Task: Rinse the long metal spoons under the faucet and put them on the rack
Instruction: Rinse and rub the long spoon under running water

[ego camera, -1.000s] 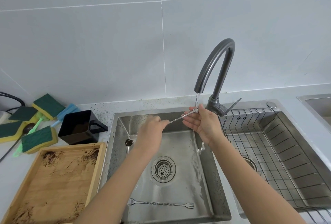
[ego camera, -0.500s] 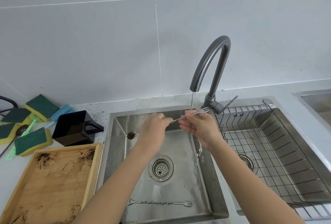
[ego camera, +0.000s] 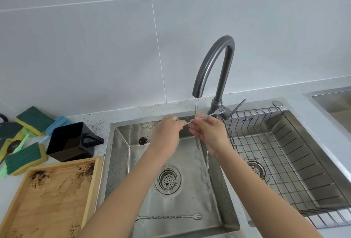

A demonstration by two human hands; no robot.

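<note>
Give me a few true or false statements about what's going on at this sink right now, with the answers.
1. Water is running from the faucet. True.
2. Both hands, left hand and right hand, hold one utensil under the stream. True.
3. The wire rack already holds several spoons. False: no utensils show in it.
4. A second utensil lies on the sink floor. True.
5. The wooden tray is spotless. False: dark grounds smear it.

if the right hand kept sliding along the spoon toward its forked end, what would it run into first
Likely the faucet base: the right hand holds the long metal spoon, whose forked tip appears just in front of it. Depth is unclear, so it might pass toward the rack.
</note>
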